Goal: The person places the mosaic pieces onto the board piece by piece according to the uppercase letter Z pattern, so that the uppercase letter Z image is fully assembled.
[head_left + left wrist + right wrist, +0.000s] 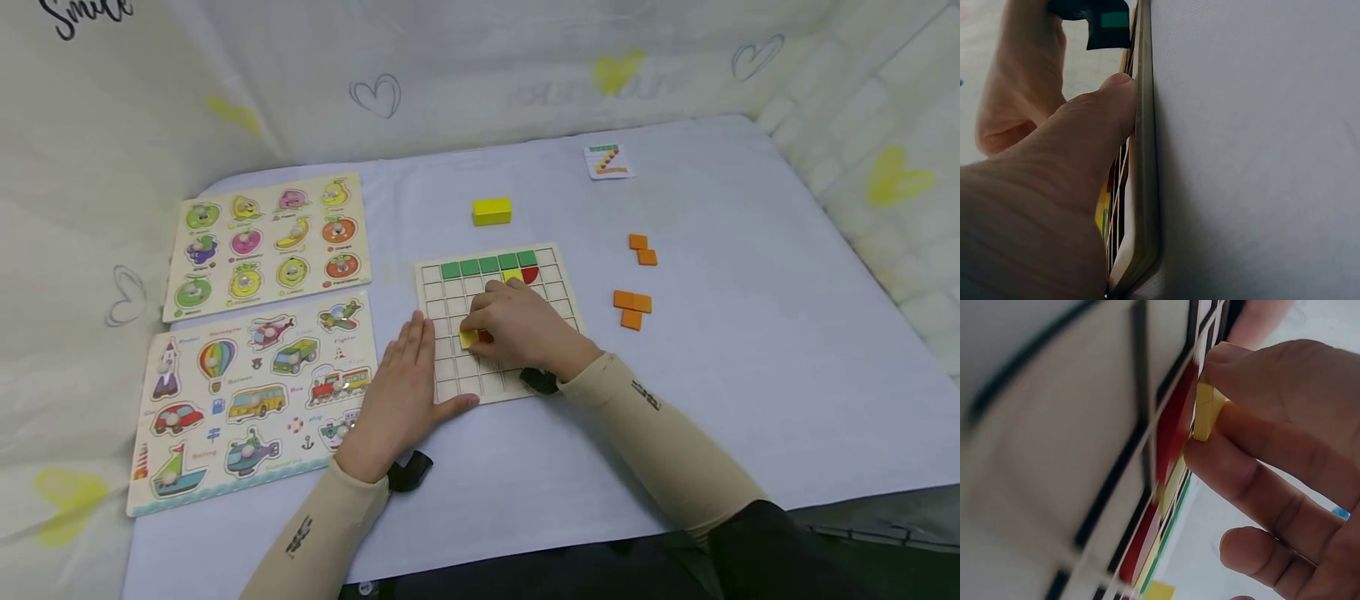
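Observation:
A pale gridded board (pixel 465 385) lies in the middle of the table. My left hand (pixel 397 396) rests along its left side, fingers straight, with the thumb on its near edge. Over the board, my right hand (pixel 517 327) pinches a small yellow tile (pixel 1204 412) between thumb and fingers, low at the grid's surface. Green square tiles (pixel 489 264) line the far row. Beneath them sit a yellow piece (pixel 513 274) and a red rounded piece (pixel 530 274). In the right wrist view, another red piece (pixel 1175 425) lies beside the pinched tile; from above, the right hand hides much of that area.
Beyond the board stands a yellow block (pixel 492 212). A pattern card (pixel 608 162) lies at the back right, and several orange tiles (pixel 632 301) are scattered right of the board. To the left are a fruit puzzle board (pixel 270 242) and a vehicle puzzle board (pixel 300 462).

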Tool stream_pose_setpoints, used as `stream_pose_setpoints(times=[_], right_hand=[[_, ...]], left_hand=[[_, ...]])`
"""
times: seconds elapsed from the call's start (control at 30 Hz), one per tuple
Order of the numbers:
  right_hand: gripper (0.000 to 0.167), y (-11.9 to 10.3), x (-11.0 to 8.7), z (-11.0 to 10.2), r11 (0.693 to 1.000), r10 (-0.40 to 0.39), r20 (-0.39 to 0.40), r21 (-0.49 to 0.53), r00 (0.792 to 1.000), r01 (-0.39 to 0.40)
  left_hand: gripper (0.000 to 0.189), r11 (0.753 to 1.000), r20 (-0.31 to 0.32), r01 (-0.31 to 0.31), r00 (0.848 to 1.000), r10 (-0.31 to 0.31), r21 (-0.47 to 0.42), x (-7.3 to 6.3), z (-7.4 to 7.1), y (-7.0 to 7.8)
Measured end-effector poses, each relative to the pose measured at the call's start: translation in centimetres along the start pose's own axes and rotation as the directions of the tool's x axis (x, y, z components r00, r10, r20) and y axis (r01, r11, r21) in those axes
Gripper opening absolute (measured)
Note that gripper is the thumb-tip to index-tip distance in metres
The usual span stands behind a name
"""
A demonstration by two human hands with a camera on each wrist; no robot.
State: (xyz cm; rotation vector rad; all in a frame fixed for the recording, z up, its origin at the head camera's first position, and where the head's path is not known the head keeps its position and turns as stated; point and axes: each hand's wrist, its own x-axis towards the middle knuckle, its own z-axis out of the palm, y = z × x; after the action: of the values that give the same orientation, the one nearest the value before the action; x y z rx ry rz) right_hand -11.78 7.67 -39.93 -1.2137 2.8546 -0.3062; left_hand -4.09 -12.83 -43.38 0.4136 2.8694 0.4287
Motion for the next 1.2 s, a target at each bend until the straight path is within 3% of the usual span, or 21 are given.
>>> stream_pose_setpoints(times=[0.27,0.83,1.03,1.2], right_hand=[[0.009,-0.9,0.4,0.5,0.999,-0.048,-0.056,0.003,0.997,0.049],[0.013,-0.6,-0.2,-0.2,1.0,-0.002,-0.04,0.022,0.999,0.003],[0.015,1.4,-1.9,-1.0,0.994,0.103,-0.036,0.035,0.994,-0.102],[0.02,4.4,-5.0,-1.8,0.972,0.233,-0.038,0.05,0.972,-0.231]], left_hand=[[0.124,1.0,0.01,-0.001,1.0,0.0,0.017,0.0,-0.1,0.1],[0.125,1.0,0.004,0.007,1.0,-0.007,0.014,0.0,-0.1,0.2],[0.127,1.0,-0.001,0.013,1.0,-0.013,0.008,-0.3,-0.1,0.2],[0.127,1.0,-0.008,-0.002,1.0,0.002,0.004,-0.3,-0.2,0.4]])
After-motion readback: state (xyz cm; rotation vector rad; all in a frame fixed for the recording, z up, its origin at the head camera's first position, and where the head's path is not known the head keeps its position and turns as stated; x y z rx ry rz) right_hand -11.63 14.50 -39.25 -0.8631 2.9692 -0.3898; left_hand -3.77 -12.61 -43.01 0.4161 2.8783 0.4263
